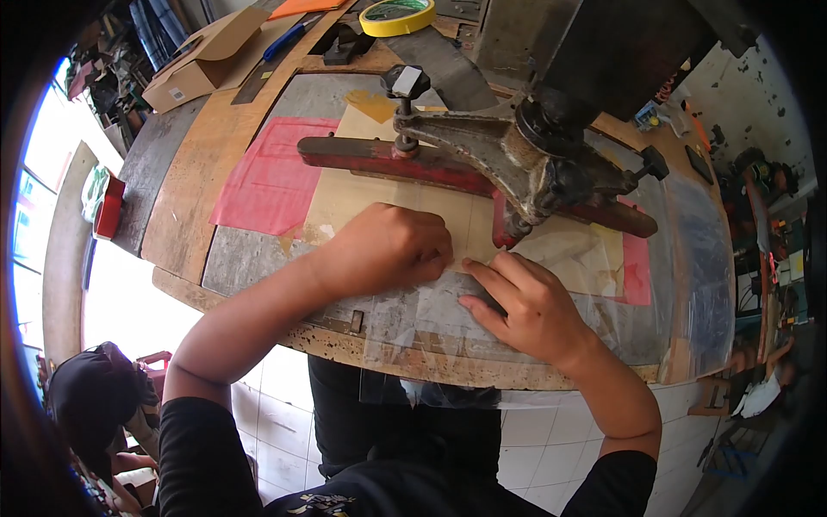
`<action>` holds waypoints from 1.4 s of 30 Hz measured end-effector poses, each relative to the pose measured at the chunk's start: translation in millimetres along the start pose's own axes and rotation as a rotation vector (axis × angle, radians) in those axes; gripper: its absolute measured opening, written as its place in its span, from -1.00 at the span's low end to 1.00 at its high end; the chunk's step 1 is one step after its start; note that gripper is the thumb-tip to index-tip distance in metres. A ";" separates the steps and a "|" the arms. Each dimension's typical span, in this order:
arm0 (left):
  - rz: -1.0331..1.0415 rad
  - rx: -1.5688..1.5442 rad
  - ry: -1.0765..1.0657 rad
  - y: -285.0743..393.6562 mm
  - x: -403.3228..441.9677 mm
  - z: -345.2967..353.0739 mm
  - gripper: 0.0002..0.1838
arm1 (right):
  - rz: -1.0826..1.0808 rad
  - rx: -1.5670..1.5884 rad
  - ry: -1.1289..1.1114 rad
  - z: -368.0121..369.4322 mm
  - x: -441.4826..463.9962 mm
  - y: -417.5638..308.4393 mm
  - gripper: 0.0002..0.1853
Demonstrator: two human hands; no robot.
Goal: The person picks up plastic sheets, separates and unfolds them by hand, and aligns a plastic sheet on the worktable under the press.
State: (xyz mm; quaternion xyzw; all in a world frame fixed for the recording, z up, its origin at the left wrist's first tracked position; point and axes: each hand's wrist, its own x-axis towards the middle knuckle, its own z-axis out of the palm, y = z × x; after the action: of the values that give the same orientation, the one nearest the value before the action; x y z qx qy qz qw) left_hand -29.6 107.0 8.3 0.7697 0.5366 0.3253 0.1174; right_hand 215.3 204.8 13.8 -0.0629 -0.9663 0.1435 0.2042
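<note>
Item, left hand [403, 246]: we find it closed, knuckles up and fingers curled under, at the near edge of the tan sheet [362, 207]; whether it grips anything, we cannot tell.

Item, right hand [530, 306]: half open, fingers bent, thumb apart, fingertips down on the clear plastic [405, 336], just beside the left. We see nothing enclosed in it.

Item, tan sheet: flat on the grey worktop [245, 258], running from 10 to 2 o'clock of our hands, beneath the red bar [461, 177].

Item, clear plastic: wrinkled, over the sheet's near edge and towards 6 o'clock.

Item, metal arm [465, 133]: at 1 o'clock, joined to the bar, with a black knob [405, 84] at 12.

Item, pink sheets: one [267, 177] at 10 o'clock, another [637, 258] at 3, both meeting the tan sheet.

Item, yellow tape roll [398, 27]: at 12, farther off. Cardboard box [202, 69]: at 11.

Item, another person [95, 388]: at 8 o'clock, dark headwear.
</note>
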 end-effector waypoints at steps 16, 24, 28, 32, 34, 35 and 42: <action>-0.239 -0.157 -0.006 10.4 1.3 3.9 -0.84 | 0.022 0.022 -0.012 -1.3 -0.1 -0.6 -0.64; -0.309 -0.144 -0.012 10.0 2.3 6.9 -0.83 | 0.019 0.018 -0.018 -1.2 -0.4 0.4 -0.63; -0.345 -0.235 0.022 8.5 1.7 5.0 -0.85 | 0.021 0.017 -0.020 -1.3 -0.7 0.3 -0.63; -0.466 -0.198 -0.015 13.7 4.1 -5.7 -0.81 | 0.027 0.020 -0.022 -1.0 -1.2 0.3 -0.63; -0.468 -0.145 -0.008 12.2 3.1 -7.3 -0.78 | 0.024 0.020 -0.020 -0.7 -1.4 0.8 -0.62; -0.480 -0.128 -0.008 11.1 2.4 -8.1 -0.77 | 0.024 0.020 -0.021 -0.9 -1.3 0.6 -0.62; -0.557 -0.199 -0.090 9.7 3.8 -16.3 -0.76 | 0.041 0.024 -0.034 -1.9 -0.5 -0.5 -0.63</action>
State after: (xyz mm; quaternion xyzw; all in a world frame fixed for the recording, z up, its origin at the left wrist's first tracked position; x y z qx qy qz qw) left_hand -31.7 103.9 27.3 0.5912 0.6868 0.2973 0.3007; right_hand 216.5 204.7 15.5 -0.0777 -0.9664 0.1603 0.1853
